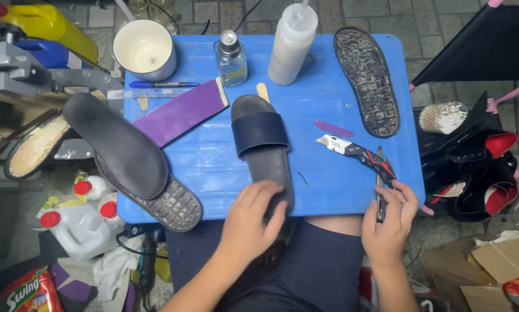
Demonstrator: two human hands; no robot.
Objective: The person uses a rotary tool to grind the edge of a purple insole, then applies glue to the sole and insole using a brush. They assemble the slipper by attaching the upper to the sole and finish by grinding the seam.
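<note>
Seen from above, the person's left hand [249, 222] and right hand [388, 226] are bare, with no gloves, rings or watch, and both forearms are uncovered to the frame's lower edge. Dark navy shorts [317, 271] cover the lap between and below the hands.
</note>
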